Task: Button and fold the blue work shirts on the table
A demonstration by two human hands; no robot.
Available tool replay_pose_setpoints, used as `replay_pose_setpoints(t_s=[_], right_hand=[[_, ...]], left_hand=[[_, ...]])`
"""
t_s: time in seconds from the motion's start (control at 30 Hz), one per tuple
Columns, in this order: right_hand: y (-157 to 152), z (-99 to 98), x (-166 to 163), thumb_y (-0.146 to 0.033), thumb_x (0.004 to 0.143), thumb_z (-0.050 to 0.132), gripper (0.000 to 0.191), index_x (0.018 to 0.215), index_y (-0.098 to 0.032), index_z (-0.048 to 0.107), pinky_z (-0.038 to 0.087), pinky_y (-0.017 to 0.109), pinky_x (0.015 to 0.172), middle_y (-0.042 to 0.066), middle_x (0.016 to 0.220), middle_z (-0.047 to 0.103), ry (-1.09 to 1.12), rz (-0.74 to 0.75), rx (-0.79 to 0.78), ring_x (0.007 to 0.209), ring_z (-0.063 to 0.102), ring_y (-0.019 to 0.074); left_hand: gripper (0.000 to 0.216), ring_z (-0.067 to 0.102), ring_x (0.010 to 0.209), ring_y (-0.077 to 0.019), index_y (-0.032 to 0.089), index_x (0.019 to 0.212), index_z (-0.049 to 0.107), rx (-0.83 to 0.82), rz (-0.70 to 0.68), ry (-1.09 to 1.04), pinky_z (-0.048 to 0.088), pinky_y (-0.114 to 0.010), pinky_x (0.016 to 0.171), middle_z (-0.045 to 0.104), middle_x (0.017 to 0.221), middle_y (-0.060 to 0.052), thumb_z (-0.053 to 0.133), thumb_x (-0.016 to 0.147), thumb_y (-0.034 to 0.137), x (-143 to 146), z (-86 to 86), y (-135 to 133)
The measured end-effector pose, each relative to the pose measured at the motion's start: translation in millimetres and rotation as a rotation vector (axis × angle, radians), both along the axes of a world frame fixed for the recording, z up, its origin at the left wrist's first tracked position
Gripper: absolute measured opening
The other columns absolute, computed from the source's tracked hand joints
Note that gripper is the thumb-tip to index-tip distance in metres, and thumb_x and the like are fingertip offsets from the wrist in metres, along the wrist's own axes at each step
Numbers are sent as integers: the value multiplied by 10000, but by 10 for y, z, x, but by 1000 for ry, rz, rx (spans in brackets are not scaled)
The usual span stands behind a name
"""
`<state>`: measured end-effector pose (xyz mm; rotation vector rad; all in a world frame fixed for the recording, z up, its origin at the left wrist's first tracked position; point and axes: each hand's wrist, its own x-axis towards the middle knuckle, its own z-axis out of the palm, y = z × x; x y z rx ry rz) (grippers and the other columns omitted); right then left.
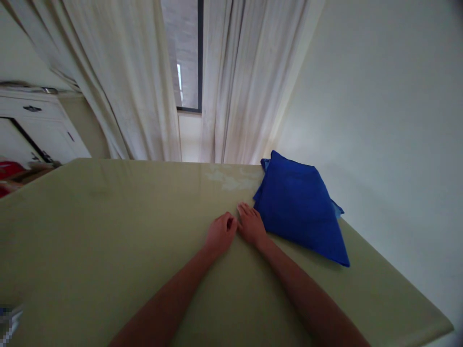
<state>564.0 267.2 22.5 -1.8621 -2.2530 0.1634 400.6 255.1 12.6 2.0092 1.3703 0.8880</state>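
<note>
One cabinet (74,120) at far left, white, with dark pulls; below it, something red (10,168), cut off by the frame. In the near left corner, a blurred thing (9,325), too smeared to read or identify. Next, rightward along the back, a cream curtain (137,77), a dark-framed window (186,53), then another curtain (249,82). Across the front, a pale greenish table (119,231). Near its middle, left hand (221,233), loosely curled, grip narrow; impossible to tell if fully closed. Just beside it, right hand (251,224), flat with fingers extended, next to the blue cloth (296,207); contact hard to tell. Cloth on the table's right part, beside the wall (383,120): deep blue, plain-faced, folded, one pointed corner toward the near right, lighter blue edge showing at right.
</note>
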Motion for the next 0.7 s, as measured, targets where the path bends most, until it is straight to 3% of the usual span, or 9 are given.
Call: replay_pose_setpoints(t_s=[0.07,0.23,0.43,0.53,0.63,0.7], right_hand=[[-80,-133,-48,-317,1044,450,527,1532,-132,516,329,439,1237,163,1602,467,0,20,28,1496,427,273],[-31,-87,60,-249,977,481,530,1477,-109,583,363,394,1212,161,1545,540,36,83,65,1447,490,251],[-26,-140,72,-237,849,609,565,1405,-148,657,375,346,1211,103,1480,617,104,451,66,1387,555,222],[-78,-81,56,-224,887,594,514,1391,-152,663,317,407,1241,130,1498,595,-22,295,189,1426,507,260],[-116,5,106,-312,957,594,511,1425,-108,621,219,484,1269,206,1572,491,-181,-27,327,1501,387,330],[-108,43,186,-426,978,605,594,1474,-101,565,224,532,1252,231,1604,435,-237,-233,315,1512,350,372]], left_hand=[[247,573,723,-179,228,840,584,-7,-9,-8,422,-342,726,690,812,-64,467,1008,367,7,34,2],[300,506,626,-154,215,766,593,38,-84,1,350,-325,655,641,702,-31,479,991,377,51,49,-2],[394,435,600,-139,197,688,605,88,-107,175,296,-309,642,574,640,1,444,1005,367,58,57,-48],[430,402,579,-133,196,660,596,78,-92,183,270,-310,623,540,613,10,449,1014,391,51,64,-51],[419,367,556,-122,195,654,595,55,-96,152,239,-310,605,484,583,30,466,1010,373,47,48,-38],[406,344,551,-117,192,644,583,46,-89,136,215,-310,596,447,574,39,484,1000,359,51,32,-26]])
